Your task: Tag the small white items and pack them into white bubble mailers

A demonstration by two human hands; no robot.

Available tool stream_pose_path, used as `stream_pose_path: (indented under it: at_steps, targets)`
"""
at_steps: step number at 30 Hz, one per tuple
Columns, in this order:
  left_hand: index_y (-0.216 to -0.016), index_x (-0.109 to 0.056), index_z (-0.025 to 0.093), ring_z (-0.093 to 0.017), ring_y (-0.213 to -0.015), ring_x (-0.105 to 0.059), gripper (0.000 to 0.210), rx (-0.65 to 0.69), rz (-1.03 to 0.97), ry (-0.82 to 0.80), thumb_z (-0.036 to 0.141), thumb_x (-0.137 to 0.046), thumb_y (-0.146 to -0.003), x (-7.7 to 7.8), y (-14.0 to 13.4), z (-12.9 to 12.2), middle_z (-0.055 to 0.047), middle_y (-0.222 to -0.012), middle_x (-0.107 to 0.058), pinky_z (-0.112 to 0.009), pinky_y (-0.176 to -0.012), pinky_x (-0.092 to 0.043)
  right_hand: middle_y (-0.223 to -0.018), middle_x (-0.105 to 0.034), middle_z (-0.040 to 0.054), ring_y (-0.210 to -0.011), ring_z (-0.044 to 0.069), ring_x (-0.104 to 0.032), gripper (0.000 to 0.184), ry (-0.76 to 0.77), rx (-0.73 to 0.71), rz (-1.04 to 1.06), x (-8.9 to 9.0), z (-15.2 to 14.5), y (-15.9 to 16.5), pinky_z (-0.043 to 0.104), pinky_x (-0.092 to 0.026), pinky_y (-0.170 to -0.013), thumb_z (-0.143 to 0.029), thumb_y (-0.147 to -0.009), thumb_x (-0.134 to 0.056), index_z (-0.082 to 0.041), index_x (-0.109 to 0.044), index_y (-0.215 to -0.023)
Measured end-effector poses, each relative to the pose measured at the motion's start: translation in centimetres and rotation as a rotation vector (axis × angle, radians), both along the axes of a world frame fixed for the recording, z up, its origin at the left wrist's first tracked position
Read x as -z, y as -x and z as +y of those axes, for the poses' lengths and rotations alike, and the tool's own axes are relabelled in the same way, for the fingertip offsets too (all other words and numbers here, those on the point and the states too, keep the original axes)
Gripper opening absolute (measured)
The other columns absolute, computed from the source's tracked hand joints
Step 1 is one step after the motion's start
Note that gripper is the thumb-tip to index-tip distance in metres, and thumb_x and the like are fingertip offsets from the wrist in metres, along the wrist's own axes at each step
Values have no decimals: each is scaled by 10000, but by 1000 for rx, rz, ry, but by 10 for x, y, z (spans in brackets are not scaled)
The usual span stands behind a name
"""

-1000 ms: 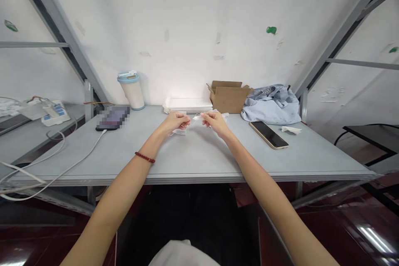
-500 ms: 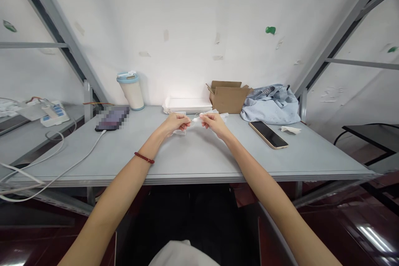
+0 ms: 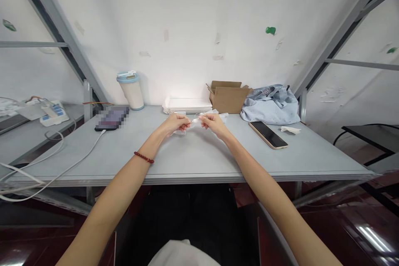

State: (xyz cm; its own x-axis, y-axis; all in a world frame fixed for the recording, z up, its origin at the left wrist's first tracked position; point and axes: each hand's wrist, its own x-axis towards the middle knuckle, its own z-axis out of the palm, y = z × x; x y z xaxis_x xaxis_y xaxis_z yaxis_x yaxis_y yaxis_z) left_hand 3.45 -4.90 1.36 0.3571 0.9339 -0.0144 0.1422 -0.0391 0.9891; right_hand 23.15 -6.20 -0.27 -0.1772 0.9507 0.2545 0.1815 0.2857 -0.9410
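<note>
My left hand (image 3: pixel 177 124) and my right hand (image 3: pixel 214 124) meet above the middle of the table. Each is closed in a pinch, thumb against fingers. Between the fingertips runs a small white piece (image 3: pixel 195 121), held at its two ends; its exact kind is too small to make out. Clear plastic wrapping (image 3: pixel 180 132) shows partly behind my left hand. More crumpled clear plastic (image 3: pixel 223 116) lies beyond my right hand, and the fingers hide part of it.
Along the wall stand a cup with a blue lid (image 3: pixel 131 91), white flat packs (image 3: pixel 187 105), an open cardboard box (image 3: pixel 230 97) and a bundled blue cloth (image 3: pixel 270 104). A phone (image 3: pixel 268 134) and crumpled tissue (image 3: pixel 290 130) lie right; a cabled, blurred device (image 3: pixel 112 118) lies left.
Almost nothing differs. Both hands keep their pinch on the small white piece, which has shifted very slightly between the fingertips.
</note>
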Motion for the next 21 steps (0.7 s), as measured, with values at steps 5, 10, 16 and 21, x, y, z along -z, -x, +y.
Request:
stream_pose_path:
  at_steps: [5,10,16,21]
  targets:
    - [-615,-677,148,-109,-581,-514,194,29,14,-6,312,-779,-611,2,1,1,-50,-667,-639,-261,-546,-420,-590,-571,-12,-521,95,-439,422,-13,-23,2,1,0,0,253,-353,-540,-604,-710,-651,-184,-620,-677]
    - [-645,-696,140,-114,-605,-532,266,88,30,16,375,-818,-620,3,3,2,-58,-692,-643,-266,-569,-431,-586,-571,-10,-527,94,-443,420,-3,-37,19,3,3,2,250,-358,-539,-592,-717,-659,-179,-605,-659]
    - [-720,-713,134,-101,-575,-527,376,-14,-13,73,505,-767,-682,-5,6,4,-41,-679,-642,-258,-587,-429,-573,-562,-10,-509,85,-423,443,-6,-24,74,2,8,4,246,-340,-524,-601,-731,-653,-177,-587,-624]
    - [-711,-705,135,-105,-593,-530,355,-41,15,48,473,-792,-642,-7,8,3,-34,-686,-646,-254,-597,-419,-573,-557,-13,-510,84,-424,455,10,-5,74,1,7,3,246,-352,-525,-619,-725,-659,-175,-604,-640]
